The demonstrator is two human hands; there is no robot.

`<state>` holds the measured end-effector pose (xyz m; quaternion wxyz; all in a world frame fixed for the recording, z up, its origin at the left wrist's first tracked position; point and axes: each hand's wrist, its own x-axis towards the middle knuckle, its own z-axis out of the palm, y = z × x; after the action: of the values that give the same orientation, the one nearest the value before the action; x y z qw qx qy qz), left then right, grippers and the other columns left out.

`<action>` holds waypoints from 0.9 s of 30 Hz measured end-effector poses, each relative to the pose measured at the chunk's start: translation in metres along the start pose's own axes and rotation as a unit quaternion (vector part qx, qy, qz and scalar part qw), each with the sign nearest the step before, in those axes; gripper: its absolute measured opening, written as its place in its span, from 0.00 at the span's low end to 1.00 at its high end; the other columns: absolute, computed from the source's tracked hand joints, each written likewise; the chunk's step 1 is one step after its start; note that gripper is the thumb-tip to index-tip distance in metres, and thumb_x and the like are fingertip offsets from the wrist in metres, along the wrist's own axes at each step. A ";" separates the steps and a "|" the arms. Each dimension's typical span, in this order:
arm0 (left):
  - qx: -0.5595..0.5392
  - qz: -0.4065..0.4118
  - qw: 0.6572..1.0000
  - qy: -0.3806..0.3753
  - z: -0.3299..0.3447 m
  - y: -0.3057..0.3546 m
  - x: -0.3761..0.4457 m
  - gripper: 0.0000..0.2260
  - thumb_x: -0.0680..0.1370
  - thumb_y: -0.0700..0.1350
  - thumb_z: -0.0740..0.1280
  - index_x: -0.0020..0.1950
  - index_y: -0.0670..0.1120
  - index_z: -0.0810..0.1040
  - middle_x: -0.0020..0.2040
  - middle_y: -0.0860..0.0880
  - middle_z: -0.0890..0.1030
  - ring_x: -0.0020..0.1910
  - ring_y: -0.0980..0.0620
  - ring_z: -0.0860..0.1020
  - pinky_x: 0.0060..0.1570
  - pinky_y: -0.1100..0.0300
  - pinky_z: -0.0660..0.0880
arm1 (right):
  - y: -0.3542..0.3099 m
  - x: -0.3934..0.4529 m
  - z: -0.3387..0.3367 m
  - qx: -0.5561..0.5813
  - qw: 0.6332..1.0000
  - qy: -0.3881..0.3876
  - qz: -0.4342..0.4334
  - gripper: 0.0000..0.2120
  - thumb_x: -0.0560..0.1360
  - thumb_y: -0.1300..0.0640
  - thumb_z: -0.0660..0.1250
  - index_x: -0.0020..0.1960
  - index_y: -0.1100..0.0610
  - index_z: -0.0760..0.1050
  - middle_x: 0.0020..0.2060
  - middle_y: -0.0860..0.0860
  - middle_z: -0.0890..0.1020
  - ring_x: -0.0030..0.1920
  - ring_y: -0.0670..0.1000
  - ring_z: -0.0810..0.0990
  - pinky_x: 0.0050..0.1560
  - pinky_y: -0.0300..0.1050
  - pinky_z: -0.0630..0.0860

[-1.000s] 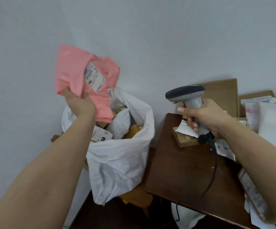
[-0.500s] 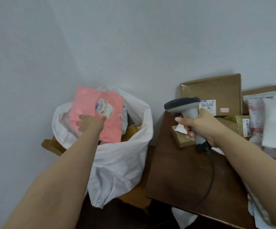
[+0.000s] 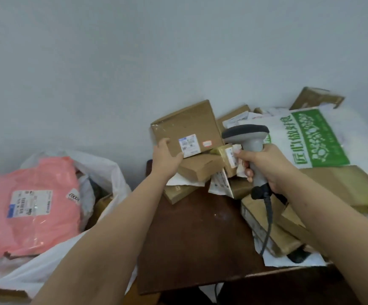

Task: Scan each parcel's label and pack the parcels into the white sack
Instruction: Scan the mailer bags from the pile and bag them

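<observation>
On my left the crinkled white plastic sack [image 3: 110, 172] stands open beside the counter, and a soft pink plastic mailer parcel [image 3: 31, 205] already lies on top inside it, label up, so I judge that one done. My left hand [image 3: 166, 158] has its thumb on the front and its fingers curled round the lower left corner of a flat brown cardboard box parcel [image 3: 187, 126], whose white label [image 3: 189, 145] faces me and is not yet scanned, I think. The dark brown wooden counter [image 3: 196, 238] has bare room near me and its left edge runs close by the sack. My right hand [image 3: 266, 166] grips the grey handheld barcode scanner [image 3: 250, 139], its cord hanging down. Further right many boxes and a white sack printed in green [image 3: 310, 137] wait heaped against the wall, so most work remains
</observation>
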<state>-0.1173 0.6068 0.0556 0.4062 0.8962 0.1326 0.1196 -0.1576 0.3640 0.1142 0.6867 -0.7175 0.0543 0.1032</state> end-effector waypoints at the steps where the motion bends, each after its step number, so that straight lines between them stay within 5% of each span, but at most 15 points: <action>1: -0.003 0.013 1.000 -0.020 0.017 0.014 0.000 0.27 0.76 0.45 0.71 0.72 0.44 0.65 0.68 0.43 0.69 0.66 0.46 0.70 0.63 0.59 0.66 | 0.000 0.001 -0.018 0.007 1.000 0.025 -0.001 0.13 0.76 0.60 0.71 0.37 0.61 0.71 0.27 0.55 0.71 0.21 0.49 0.67 0.22 0.39 0.67; 8: -0.006 0.058 0.985 -0.159 0.124 0.087 -0.004 0.28 0.76 0.49 0.71 0.72 0.45 0.66 0.69 0.45 0.70 0.68 0.46 0.70 0.66 0.51 0.69 | 0.006 0.008 -0.130 0.079 0.985 0.149 0.021 0.12 0.76 0.61 0.71 0.40 0.60 0.69 0.27 0.53 0.70 0.19 0.48 0.67 0.22 0.38 0.67; 11: -0.034 0.042 0.981 -0.189 0.157 0.110 -0.006 0.27 0.76 0.47 0.71 0.71 0.41 0.66 0.65 0.48 0.72 0.62 0.50 0.72 0.58 0.58 0.70 | 0.012 0.016 -0.161 0.091 0.978 0.187 0.028 0.12 0.76 0.61 0.71 0.41 0.60 0.69 0.27 0.54 0.70 0.21 0.49 0.67 0.22 0.41 0.68; 18: -0.144 -0.159 0.968 -0.131 0.206 0.137 0.009 0.26 0.77 0.48 0.71 0.67 0.36 0.66 0.65 0.41 0.75 0.62 0.42 0.75 0.59 0.52 0.74 | 0.029 0.035 -0.202 0.098 0.975 0.192 0.050 0.14 0.76 0.61 0.71 0.37 0.61 0.68 0.24 0.54 0.69 0.20 0.50 0.66 0.22 0.40 0.68; 22: -0.223 -0.218 0.939 -0.146 0.210 0.146 0.021 0.11 0.78 0.43 0.69 0.55 0.37 0.75 0.57 0.40 0.79 0.45 0.46 0.78 0.39 0.56 0.76 | 0.031 0.046 -0.210 0.101 0.977 0.180 0.054 0.13 0.76 0.62 0.71 0.37 0.61 0.69 0.24 0.54 0.70 0.21 0.50 0.66 0.23 0.41 0.68; 24: -0.307 -0.205 0.917 -0.151 0.204 0.156 0.024 0.06 0.80 0.39 0.66 0.55 0.39 0.77 0.54 0.42 0.81 0.47 0.46 0.80 0.39 0.55 0.78 | 0.030 0.051 -0.211 0.101 0.977 0.184 0.045 0.13 0.76 0.62 0.71 0.37 0.61 0.69 0.25 0.54 0.70 0.21 0.50 0.66 0.24 0.42 0.68; 27: -0.346 -0.086 0.933 -0.059 0.192 0.169 0.035 0.05 0.80 0.37 0.65 0.53 0.41 0.79 0.42 0.49 0.80 0.40 0.54 0.79 0.43 0.58 0.78 | 0.025 0.060 -0.213 0.105 0.971 0.216 0.008 0.12 0.76 0.61 0.70 0.37 0.61 0.70 0.27 0.56 0.71 0.22 0.51 0.68 0.25 0.42 0.68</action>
<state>0.0008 0.3769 0.0647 0.7066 0.6910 0.1357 0.0695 -0.0893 0.1539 0.0846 0.7292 -0.6465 0.2174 -0.0550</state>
